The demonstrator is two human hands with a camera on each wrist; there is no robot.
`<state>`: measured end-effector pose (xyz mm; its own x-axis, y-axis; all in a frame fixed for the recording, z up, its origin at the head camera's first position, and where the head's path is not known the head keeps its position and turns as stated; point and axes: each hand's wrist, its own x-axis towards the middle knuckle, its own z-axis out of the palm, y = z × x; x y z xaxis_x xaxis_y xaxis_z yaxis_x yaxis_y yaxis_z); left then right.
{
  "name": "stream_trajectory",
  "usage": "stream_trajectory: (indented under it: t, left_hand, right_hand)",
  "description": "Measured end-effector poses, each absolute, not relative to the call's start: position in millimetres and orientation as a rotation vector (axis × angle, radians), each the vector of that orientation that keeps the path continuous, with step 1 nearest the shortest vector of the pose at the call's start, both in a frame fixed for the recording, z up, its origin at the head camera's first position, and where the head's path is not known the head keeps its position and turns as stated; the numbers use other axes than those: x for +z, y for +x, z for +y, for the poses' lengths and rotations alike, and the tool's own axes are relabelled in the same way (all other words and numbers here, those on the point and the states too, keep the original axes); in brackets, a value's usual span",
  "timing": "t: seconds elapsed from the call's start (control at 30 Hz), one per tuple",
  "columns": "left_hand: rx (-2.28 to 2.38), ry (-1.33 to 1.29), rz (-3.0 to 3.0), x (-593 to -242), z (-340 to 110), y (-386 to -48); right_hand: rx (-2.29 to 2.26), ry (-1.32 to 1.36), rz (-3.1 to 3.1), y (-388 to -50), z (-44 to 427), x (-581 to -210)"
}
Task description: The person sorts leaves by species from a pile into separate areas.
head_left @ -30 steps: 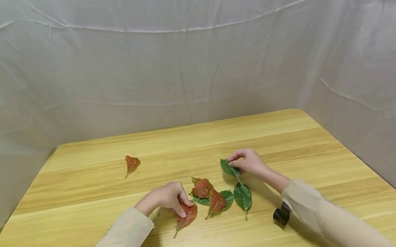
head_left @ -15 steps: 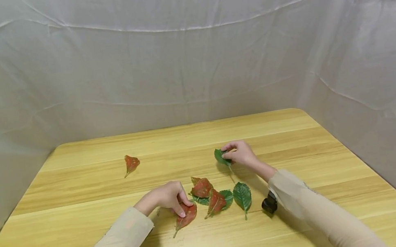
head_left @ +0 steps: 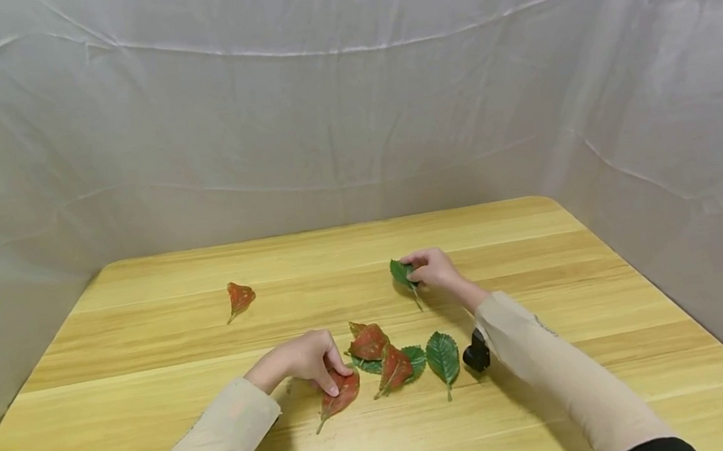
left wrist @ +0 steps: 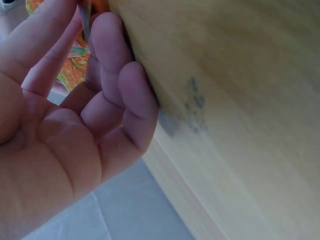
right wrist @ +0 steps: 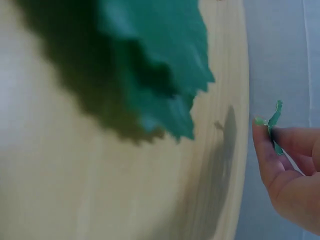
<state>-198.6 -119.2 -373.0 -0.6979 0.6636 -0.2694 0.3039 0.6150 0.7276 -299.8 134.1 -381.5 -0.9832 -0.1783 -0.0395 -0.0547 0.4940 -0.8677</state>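
My left hand [head_left: 306, 360] pinches a red leaf [head_left: 343, 397] low over the table; its stem points toward me. In the left wrist view the thumb and index finger meet near the top, and the other fingers curl beside the wood. Farther back, my right hand [head_left: 435, 269] pinches a green leaf [head_left: 400, 272] between thumb and fingers, stem hanging down. The right wrist view shows that held leaf [right wrist: 276, 117] edge-on. Between the hands, two red leaves [head_left: 369, 344] partly cover green ones [head_left: 415, 362]. Another green leaf [head_left: 442, 357] lies just right of them.
A lone red leaf [head_left: 241, 298] lies at the back left of the wooden table [head_left: 155, 416]. Pale grey cloth [head_left: 322, 125] hangs behind the table and along both sides. A small black device [head_left: 476, 351] sits at the right wrist.
My right hand has carried its green leaf away from the green leaf lying on the table, toward the back and slightly left. My left hand and its red leaf have stayed in place.
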Motion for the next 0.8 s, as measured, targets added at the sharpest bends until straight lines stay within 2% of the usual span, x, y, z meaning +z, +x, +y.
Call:
stream_trajectory:
  t: [0.3, 0.8]
  left_hand:
    - [0.908, 0.761, 2.312, -374, -120, -199]
    - [0.907, 0.751, 2.312, -374, -119, -199]
  right_hand:
    - [-1.624, -0.065, 2.542, -314, 129, -387]
    - [-1.569, -0.012, 2.516, -324, 132, -394]
